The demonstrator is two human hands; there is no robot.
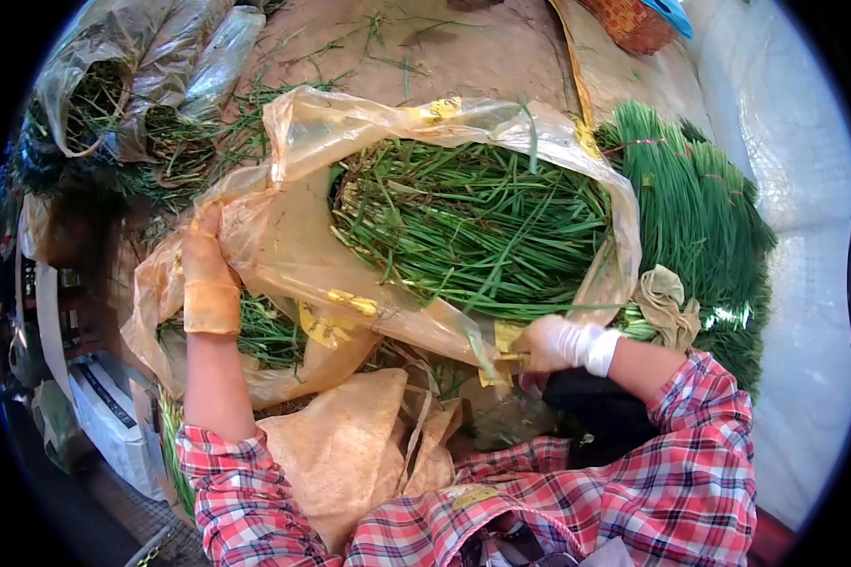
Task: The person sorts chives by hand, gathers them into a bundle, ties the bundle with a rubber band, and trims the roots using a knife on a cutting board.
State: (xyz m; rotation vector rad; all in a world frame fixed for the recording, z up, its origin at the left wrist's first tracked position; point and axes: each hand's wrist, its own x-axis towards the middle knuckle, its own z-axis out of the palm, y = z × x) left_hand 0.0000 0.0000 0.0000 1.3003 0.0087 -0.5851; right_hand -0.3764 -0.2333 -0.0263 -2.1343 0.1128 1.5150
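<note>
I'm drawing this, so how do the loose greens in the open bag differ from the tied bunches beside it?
The loose greens lie in a messy heap, many crossing; the tied bunches have leaves lined up neatly. The loose greens are inside the plastic bag; the tied bunches are outside it, held by reddish ties. Both are green, long and thin.

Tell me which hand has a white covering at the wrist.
The right hand, at the plastic bag: its wrist is covered in white, while the left hand has an orange cuff.
</note>
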